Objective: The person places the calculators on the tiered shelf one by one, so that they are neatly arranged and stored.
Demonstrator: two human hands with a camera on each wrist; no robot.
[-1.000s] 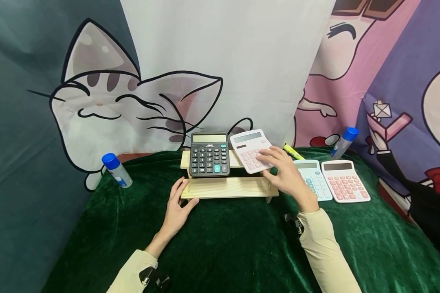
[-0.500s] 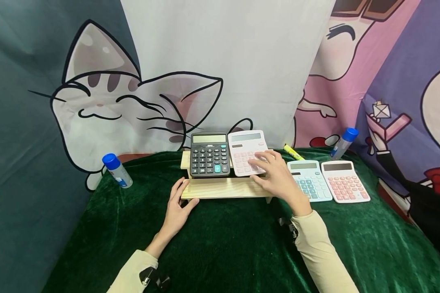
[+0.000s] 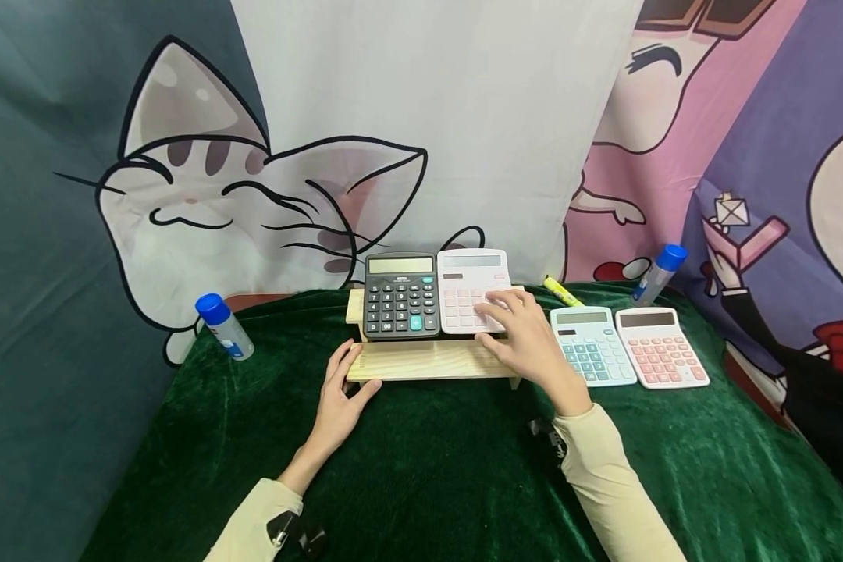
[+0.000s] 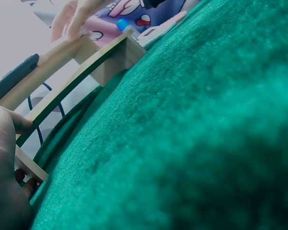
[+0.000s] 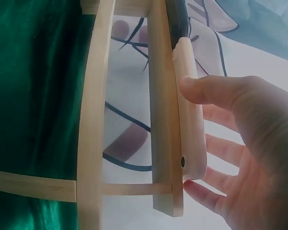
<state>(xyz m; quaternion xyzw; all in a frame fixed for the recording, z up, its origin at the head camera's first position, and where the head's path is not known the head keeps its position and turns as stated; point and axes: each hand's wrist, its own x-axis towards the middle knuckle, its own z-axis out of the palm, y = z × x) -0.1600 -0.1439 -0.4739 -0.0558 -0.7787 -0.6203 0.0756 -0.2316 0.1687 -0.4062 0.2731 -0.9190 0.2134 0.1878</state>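
A two-tier wooden stand [image 3: 428,359] is in the middle of the head view. My left hand [image 3: 337,402] holds its left end, thumb on the front board; the left wrist view has fingers [image 4: 26,184] around the side piece. On the upper tier a black calculator [image 3: 400,297] leans back. Right beside it stands a white-and-pink calculator [image 3: 457,277], tilted back likewise. My right hand [image 3: 527,343] holds that one at its lower right, covering some keys. In the right wrist view the thumb [image 5: 206,91] lies on the calculator's near edge [image 5: 194,129], fingers on its far side.
Right of the stand lie a light blue calculator [image 3: 597,355] and another pink calculator [image 3: 663,351] on green velvet [image 3: 449,468]. A yellow highlighter [image 3: 562,291] lies behind them. Blue-capped bottles stand at left [image 3: 226,328] and right [image 3: 659,275]. A printed cloth hangs behind.
My right hand has moved left, bringing the white-and-pink calculator from a slant to straight alongside the black one. The left hand has stayed on the stand.
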